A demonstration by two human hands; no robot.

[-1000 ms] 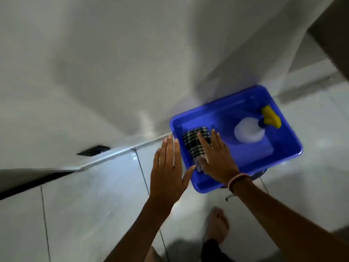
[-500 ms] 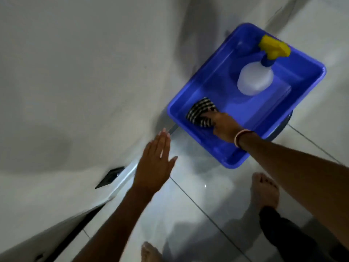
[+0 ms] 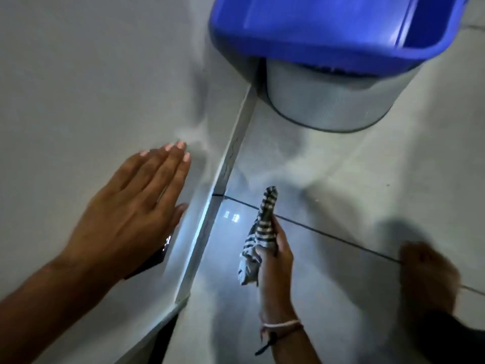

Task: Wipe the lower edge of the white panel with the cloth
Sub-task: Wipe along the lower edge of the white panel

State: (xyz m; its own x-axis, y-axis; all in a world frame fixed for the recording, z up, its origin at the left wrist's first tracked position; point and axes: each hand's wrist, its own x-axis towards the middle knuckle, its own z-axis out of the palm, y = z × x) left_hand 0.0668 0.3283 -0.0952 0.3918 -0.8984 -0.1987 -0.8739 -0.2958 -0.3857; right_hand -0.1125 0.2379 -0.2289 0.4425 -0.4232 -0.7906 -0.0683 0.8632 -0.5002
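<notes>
The white panel (image 3: 91, 74) fills the left of the view; its lower edge (image 3: 210, 200) runs diagonally from upper middle down to the lower left, just above the floor. My left hand (image 3: 131, 206) lies flat and open against the panel, fingers together, close to that edge. My right hand (image 3: 273, 256) is closed around a black-and-white striped cloth (image 3: 259, 232), which hangs bunched above the floor tiles, a short way right of the edge and not touching it.
A blue plastic tub (image 3: 341, 35) sits on a grey round bucket (image 3: 328, 101) at the top, close to the panel's edge. A small dark rectangular recess (image 3: 154, 258) shows in the panel under my left wrist. My bare foot (image 3: 427, 269) stands on the tiled floor at right.
My right hand lifted the striped cloth out of the blue tub and brought it down near the floor. My left hand moved onto the panel. The view tilted downward.
</notes>
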